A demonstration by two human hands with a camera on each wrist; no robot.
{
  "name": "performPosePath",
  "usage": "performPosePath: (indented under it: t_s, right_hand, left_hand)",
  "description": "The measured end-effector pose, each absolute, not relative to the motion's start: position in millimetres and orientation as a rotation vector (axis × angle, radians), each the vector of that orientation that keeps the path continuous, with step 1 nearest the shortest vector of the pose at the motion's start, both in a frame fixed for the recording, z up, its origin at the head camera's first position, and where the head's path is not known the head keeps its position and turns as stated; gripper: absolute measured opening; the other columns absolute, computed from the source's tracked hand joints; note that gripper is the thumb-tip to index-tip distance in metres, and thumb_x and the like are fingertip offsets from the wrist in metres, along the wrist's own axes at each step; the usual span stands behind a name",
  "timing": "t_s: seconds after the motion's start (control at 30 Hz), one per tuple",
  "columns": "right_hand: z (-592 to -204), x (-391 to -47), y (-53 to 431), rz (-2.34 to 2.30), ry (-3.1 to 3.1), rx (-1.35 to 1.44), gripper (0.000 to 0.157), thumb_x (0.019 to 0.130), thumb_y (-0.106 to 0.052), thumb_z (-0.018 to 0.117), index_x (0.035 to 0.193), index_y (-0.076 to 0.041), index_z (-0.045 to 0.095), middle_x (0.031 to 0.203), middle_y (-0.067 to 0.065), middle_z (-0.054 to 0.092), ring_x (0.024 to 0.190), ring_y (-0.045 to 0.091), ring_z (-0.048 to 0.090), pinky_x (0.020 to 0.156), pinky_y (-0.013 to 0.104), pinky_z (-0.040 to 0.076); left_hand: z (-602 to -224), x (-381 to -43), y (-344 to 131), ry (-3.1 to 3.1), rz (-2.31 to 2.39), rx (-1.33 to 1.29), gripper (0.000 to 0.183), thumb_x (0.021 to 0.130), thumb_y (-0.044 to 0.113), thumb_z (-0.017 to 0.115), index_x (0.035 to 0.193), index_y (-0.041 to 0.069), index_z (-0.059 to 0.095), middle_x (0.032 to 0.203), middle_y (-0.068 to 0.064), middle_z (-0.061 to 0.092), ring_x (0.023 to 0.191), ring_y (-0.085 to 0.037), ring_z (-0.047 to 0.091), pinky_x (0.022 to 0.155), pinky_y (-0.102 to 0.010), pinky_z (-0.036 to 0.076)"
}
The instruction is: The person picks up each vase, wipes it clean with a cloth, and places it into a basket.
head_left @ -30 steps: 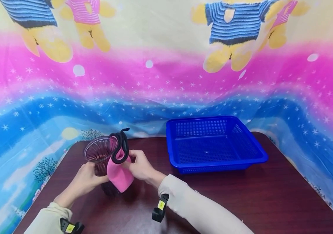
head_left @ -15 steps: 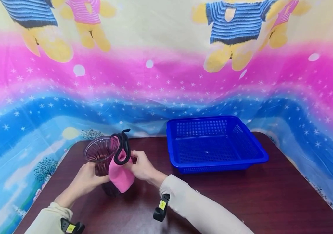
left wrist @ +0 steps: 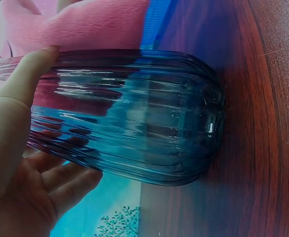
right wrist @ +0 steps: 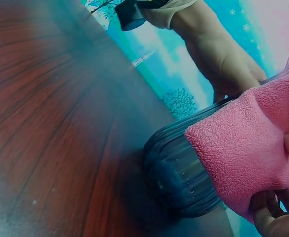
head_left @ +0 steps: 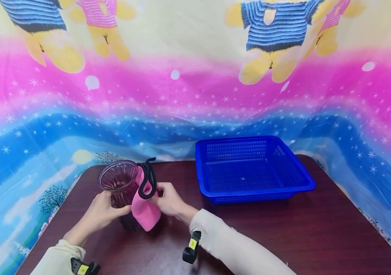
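A ribbed, see-through glass vase [head_left: 121, 198] with a flared rim stands upright on the table at left. My left hand [head_left: 99, 212] holds it round the middle, thumb on the near side and fingers behind, as the left wrist view shows. Close against the vase's right side hangs a pink terry cloth [head_left: 146, 215] with a black edging folded in a loop at its top. The right hand [head_left: 172, 200] pinches this cloth at its right side. In the right wrist view the cloth [right wrist: 243, 143] covers part of the vase [right wrist: 176, 173].
A blue plastic basket [head_left: 253, 193] with perforated walls stands at the back right of the dark red-brown table [head_left: 271, 236]. Behind the table hangs a printed backdrop [head_left: 188, 95]. Black straps with yellow labels are on both wrists.
My right hand has moved slightly right and down with the cloth, whose black edging now covers less of the vase's rim. The left hand and vase have stayed almost where they were.
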State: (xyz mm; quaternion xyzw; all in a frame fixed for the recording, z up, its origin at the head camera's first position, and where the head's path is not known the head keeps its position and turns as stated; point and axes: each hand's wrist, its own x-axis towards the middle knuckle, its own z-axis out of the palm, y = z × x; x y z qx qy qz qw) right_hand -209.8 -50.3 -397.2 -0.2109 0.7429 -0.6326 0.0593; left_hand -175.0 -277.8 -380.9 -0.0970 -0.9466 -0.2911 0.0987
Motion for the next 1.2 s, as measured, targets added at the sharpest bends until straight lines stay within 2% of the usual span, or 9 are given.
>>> performPosePath:
  t_s: [0.1,0.37,0.5,0.67,0.87,1.2]
  right_hand:
    - [-402,-209,-49,-1.895,2.265,-0.627,0.013,0.087,0.000,0.071,0.099,0.001,0.073,0.081,-0.002,0.060,0.071,0.009,0.053,0.062,0.016,0.043]
    - [-412,-209,-45,-1.839,2.299,-0.653,0.017,0.085,0.002,0.069,0.102,-0.002,0.072,0.083,0.002,0.063,0.078,0.011,0.054,0.067,0.017,0.044]
    - [-417,-208,-43,-1.820,2.303,-0.679,0.018,0.083,0.006,0.069,0.100,-0.001,0.070,0.082,0.003,0.063,0.074,0.009,0.055,0.065,0.017,0.044]
    - [-425,-208,-41,-1.788,2.320,-0.684,0.020,0.081,0.009,0.067,0.099,0.000,0.068,0.076,-0.003,0.056,0.069,0.006,0.051,0.062,0.016,0.042]
    - [-433,-208,-39,-1.739,2.339,-0.669,0.023,0.080,0.011,0.066,0.100,-0.002,0.067,0.071,-0.006,0.049,0.063,0.003,0.045,0.058,0.016,0.037]
    - [-433,-209,-38,-1.734,2.335,-0.685,0.022,0.078,0.011,0.066,0.097,0.000,0.066,0.070,-0.007,0.047,0.063,0.004,0.044,0.058,0.015,0.036]
  left_hand:
    - [-381,-175,-278,-2.774,-0.870,-0.318,0.064,0.075,0.037,0.086,0.123,0.003,0.061,0.111,-0.024,0.073,0.102,-0.040,0.070,0.083,-0.051,0.055]
    - [-382,-175,-277,-2.749,-0.903,-0.342,0.068,0.077,0.040,0.086,0.129,0.006,0.058,0.115,-0.023,0.073,0.107,-0.041,0.069,0.086,-0.054,0.054]
    - [-383,-175,-277,-2.749,-0.906,-0.341,0.067,0.077,0.040,0.086,0.128,0.007,0.059,0.113,-0.020,0.074,0.106,-0.040,0.070,0.086,-0.053,0.054]
    - [-384,-175,-277,-2.747,-0.903,-0.342,0.064,0.077,0.039,0.086,0.126,0.007,0.061,0.111,-0.019,0.075,0.104,-0.038,0.071,0.085,-0.051,0.055]
    - [-384,-175,-277,-2.741,-0.899,-0.348,0.066,0.078,0.039,0.086,0.128,0.006,0.058,0.113,-0.021,0.074,0.106,-0.041,0.070,0.086,-0.054,0.054]
    - [-383,-174,-277,-2.776,-0.940,-0.330,0.072,0.081,0.041,0.083,0.134,0.004,0.052,0.119,-0.025,0.071,0.110,-0.041,0.068,0.089,-0.055,0.054]
